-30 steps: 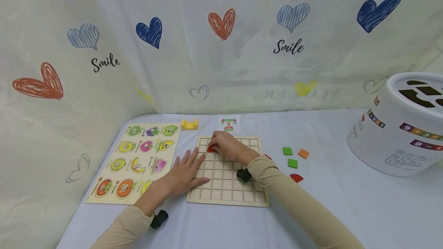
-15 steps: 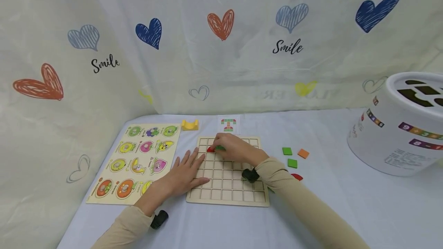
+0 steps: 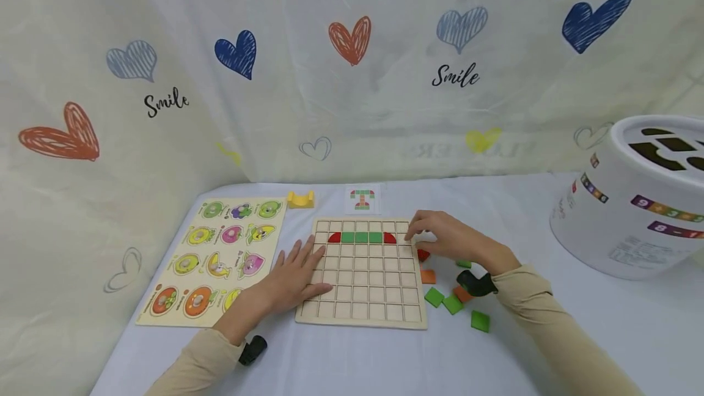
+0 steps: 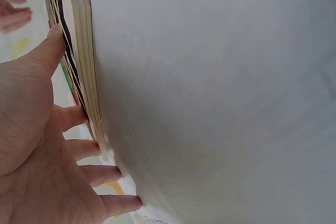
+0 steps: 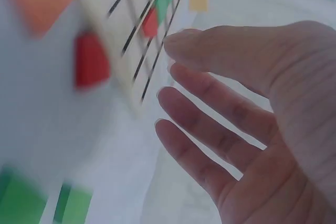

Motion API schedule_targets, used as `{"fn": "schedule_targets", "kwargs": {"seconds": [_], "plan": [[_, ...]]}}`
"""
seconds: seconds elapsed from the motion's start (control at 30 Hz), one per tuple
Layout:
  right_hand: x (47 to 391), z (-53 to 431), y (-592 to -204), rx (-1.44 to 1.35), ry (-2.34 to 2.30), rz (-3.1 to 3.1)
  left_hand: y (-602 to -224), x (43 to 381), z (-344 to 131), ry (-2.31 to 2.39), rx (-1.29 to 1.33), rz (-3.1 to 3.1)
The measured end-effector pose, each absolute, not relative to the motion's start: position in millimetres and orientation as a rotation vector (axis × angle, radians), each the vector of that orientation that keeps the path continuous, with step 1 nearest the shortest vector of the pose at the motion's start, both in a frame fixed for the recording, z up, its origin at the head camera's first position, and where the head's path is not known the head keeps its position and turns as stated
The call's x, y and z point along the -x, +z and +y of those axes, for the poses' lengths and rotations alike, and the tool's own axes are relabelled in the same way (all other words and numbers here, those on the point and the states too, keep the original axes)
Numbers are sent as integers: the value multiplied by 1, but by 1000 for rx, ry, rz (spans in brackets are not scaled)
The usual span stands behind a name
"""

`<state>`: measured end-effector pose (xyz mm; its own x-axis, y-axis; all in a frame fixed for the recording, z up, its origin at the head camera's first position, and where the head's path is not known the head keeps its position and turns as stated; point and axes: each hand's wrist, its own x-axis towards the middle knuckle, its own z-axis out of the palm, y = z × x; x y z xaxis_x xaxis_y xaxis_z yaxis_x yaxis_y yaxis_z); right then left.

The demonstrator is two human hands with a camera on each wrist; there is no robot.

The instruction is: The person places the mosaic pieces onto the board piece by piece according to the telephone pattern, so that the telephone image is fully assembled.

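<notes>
A wooden grid board (image 3: pixel 360 316) lies on the table. One of its upper rows holds a red quarter-round tile (image 3: pixel 334 238), several green square tiles (image 3: pixel 361 237) and another red quarter-round tile (image 3: pixel 389 238). My left hand (image 3: pixel 290 277) rests on the board's left edge, fingers spread; in the left wrist view its thumb and fingertips (image 4: pixel 77 149) touch board and cloth. My right hand (image 3: pixel 453 237) hovers by the board's upper right edge, fingers loosely bent and holding nothing. Beneath it sits a loose red tile (image 3: pixel 423 255), partly hidden.
Loose orange tiles (image 3: pixel 428 277) and green tiles (image 3: pixel 480 321) lie right of the board. A pattern card (image 3: pixel 363 200) and a yellow block (image 3: pixel 300 200) are behind it. On the left is a fruit picture board (image 3: pixel 189 280); a white tub (image 3: pixel 621 212) stands at far right.
My right hand has left the red tile at the row's left end and moved right, off the grid. The row of red and green tiles now shows. My left hand stays put.
</notes>
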<state>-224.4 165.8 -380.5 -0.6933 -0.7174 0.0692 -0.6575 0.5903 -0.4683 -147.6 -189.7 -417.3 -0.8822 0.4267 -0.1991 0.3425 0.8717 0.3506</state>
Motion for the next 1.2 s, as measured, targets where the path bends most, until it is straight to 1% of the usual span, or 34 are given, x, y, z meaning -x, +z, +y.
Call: {"fn": "schedule_targets", "kwargs": {"seconds": [0.17,0.37,0.73,1.2], "plan": [[223,203,-387,1015,-719,2758,-417,146,-189,450,-582,2776],[227,223,-393,950,-744,2731,-418,147,-190,454,-578,2777],[233,231,-395,938,-755,2705,-419,148,-190,444,-576,2780],[233,230,-395,836,-783,2688,-419,148,-189,430,-571,2777]]}}
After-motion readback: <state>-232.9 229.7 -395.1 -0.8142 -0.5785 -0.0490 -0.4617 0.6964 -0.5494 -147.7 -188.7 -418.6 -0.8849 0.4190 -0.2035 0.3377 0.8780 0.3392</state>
